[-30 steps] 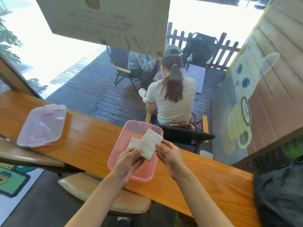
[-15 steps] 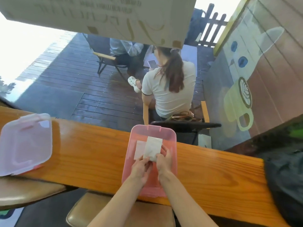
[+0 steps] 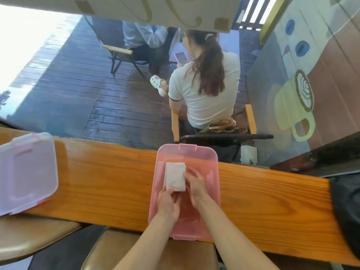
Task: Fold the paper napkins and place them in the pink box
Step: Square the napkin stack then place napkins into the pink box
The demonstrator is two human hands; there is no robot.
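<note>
A pink box [image 3: 206,153] stands open on the wooden counter, right in front of me. A folded white paper napkin [image 3: 174,176] lies flat inside it, towards the left wall. Both my hands are down in the box. My left hand [image 3: 168,202] pinches the napkin's near edge with thumb and fingers. My right hand [image 3: 194,184] rests beside the napkin, its fingertips on the napkin's right edge. Any napkin underneath is hidden.
The box's clear lid [image 3: 25,172] lies on the wooden counter [image 3: 272,201] at the far left. A dark bag [image 3: 346,211] sits at the counter's right end. Padded stools [image 3: 152,250] stand below me. Beyond the glass, a person sits on a chair [image 3: 202,88].
The napkin, held above the box a second ago, has come down flat into it with both hands. The view has tilted further downward.
</note>
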